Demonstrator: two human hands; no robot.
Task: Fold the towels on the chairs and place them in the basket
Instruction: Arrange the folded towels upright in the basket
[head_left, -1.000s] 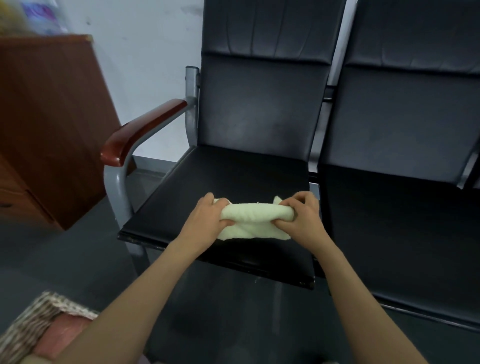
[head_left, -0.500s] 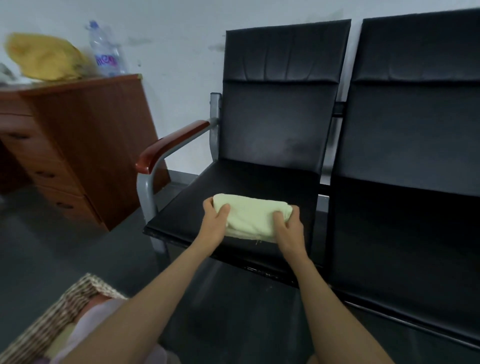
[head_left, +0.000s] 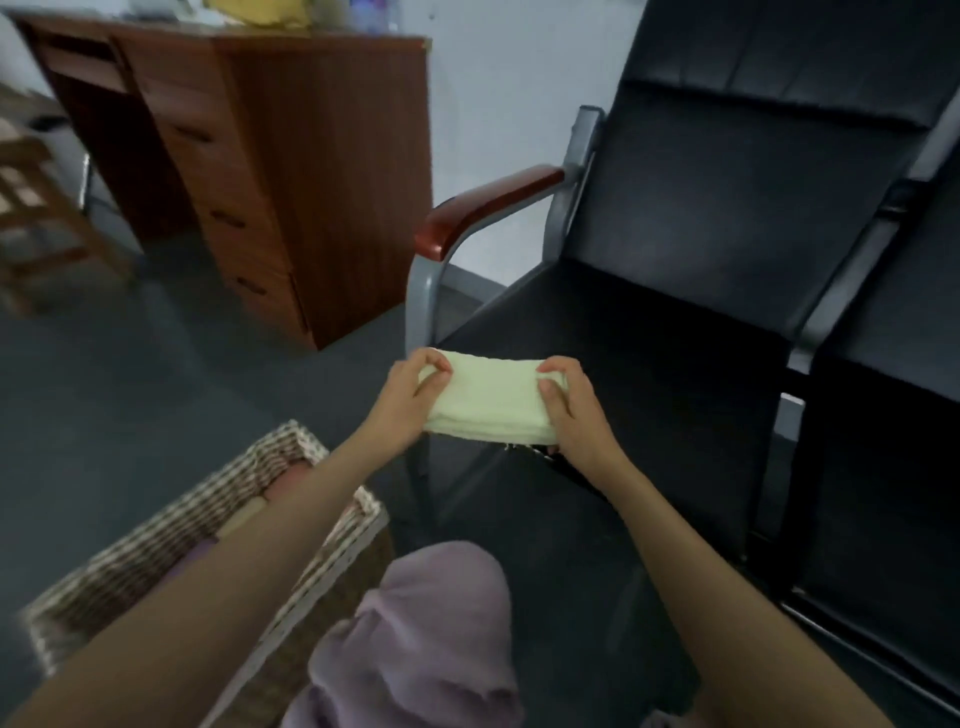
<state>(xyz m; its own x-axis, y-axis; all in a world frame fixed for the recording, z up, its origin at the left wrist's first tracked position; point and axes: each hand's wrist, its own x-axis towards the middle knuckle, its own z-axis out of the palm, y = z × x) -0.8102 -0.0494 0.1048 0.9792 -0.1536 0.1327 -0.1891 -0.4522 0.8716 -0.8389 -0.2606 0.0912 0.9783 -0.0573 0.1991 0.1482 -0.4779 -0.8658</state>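
Low in the frame, a woven basket (head_left: 171, 525) sits on the floor at lower left. Patches of pink, beige and purple cloth show inside it, likely towels already folded and put away, though the left forearm crosses over most of the contents. Beside it at bottom centre is a mound of lavender fabric (head_left: 431, 639), which I take to be the person's own clothing.

At mid-frame the pale green towel (head_left: 493, 400) is folded into a compact oblong and held in the air off the front left corner of the chair seat (head_left: 649, 364). The left hand (head_left: 410, 395) pinches one end and the right hand (head_left: 569, 410) grips the other, thumbs on top. A loose thread hangs at its lower edge.

Folding of this one looks finished — what is left is carrying it down and left into the basket. No other towel shows on the visible parts of either seat, including the second chair (head_left: 893, 415), so this may be among the last. In the upper left stands a wooden worktop (head_left: 311, 182) with drawers.
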